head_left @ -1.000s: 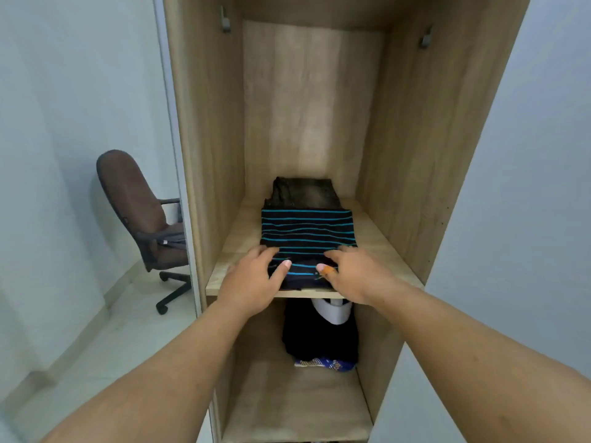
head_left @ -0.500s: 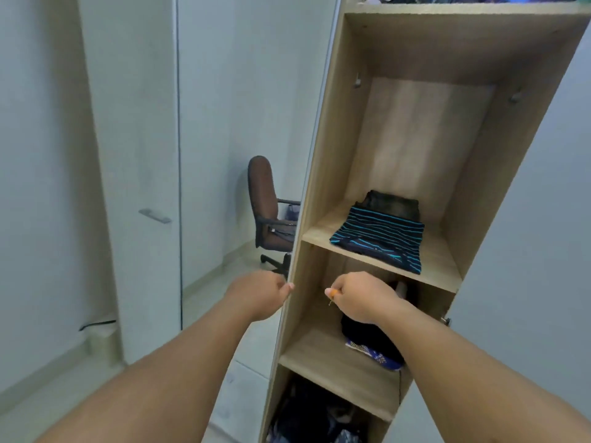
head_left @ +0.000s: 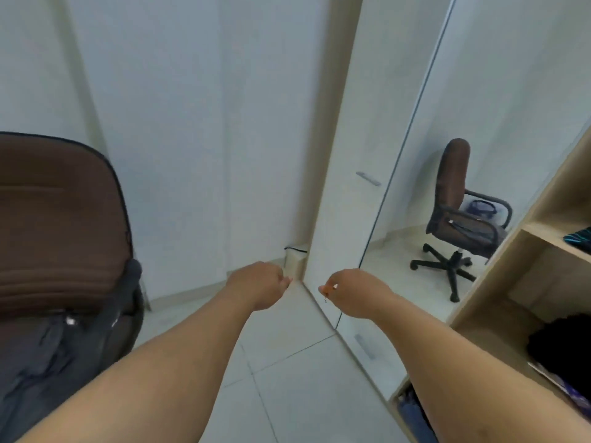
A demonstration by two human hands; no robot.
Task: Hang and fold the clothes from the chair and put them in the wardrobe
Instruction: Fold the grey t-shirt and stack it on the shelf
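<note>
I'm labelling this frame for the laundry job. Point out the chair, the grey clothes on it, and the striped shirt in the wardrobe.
chair (head_left: 54,225): head view, on the brown backrest.
grey clothes (head_left: 48,362): head view, on the crumpled fabric on the seat.
striped shirt (head_left: 579,238): head view, on its folded edge at the frame's right.

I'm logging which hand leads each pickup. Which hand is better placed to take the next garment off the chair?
Probably the left hand: the chair with the grey clothes is on its side. The right hand is nearer the wardrobe.
</note>
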